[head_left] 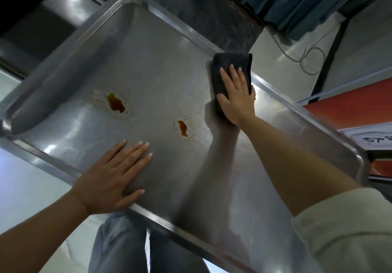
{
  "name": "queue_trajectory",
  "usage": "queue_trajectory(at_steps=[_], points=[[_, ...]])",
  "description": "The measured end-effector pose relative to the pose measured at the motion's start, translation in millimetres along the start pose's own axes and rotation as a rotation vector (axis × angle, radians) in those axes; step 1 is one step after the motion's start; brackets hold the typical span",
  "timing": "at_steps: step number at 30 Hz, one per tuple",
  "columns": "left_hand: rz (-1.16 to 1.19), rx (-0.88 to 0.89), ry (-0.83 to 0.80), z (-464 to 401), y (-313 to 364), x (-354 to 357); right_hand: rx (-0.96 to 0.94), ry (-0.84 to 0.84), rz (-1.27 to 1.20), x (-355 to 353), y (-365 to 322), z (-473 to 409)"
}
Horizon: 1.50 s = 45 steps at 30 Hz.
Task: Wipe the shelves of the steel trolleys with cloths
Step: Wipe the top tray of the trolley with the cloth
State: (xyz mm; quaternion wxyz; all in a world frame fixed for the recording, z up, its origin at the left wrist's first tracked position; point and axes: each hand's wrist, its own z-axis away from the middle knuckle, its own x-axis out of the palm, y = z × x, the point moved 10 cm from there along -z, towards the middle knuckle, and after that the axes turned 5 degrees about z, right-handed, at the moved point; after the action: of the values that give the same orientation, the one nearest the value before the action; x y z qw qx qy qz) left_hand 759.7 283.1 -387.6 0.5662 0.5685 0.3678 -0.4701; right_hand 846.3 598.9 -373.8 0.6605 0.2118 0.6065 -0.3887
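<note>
Open shelf (244, 187) around two brown spills (115, 102).

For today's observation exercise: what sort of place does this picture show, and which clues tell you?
Probably a restaurant or catering service area: a rimmed stainless-steel trolley shelf carrying two brown sauce-like spills, polished pale floor tiles, and teal curtains behind.

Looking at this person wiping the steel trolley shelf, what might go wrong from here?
The cloth under the right hand sits at the shelf's far rim, so both brown spills, the larger and the smaller, may get smeared rather than lifted. The left hand lies flat near the smaller spill and might slide into it.
</note>
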Motion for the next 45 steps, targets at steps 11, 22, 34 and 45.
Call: queue_trajectory(at_steps=[11, 22, 34, 45], points=[[0.014, -0.001, -0.047, 0.2, 0.6, 0.3, 0.017, -0.065, -0.077, 36.0, -51.3, 101.6], [0.175, 0.007, -0.021, 7.4, 0.2, -27.5, 0.156, -0.075, -0.072, 62.6, -140.6, 236.6], [0.044, -0.305, 0.07, 50.0, -170.0, -68.7, 0.468, 0.013, 0.001, 52.9, -119.2, 157.9], [-0.009, -0.396, 0.067, 45.2, -193.1, -64.0, 0.304, 0.02, 0.003, 62.7, -153.1, 169.6]])
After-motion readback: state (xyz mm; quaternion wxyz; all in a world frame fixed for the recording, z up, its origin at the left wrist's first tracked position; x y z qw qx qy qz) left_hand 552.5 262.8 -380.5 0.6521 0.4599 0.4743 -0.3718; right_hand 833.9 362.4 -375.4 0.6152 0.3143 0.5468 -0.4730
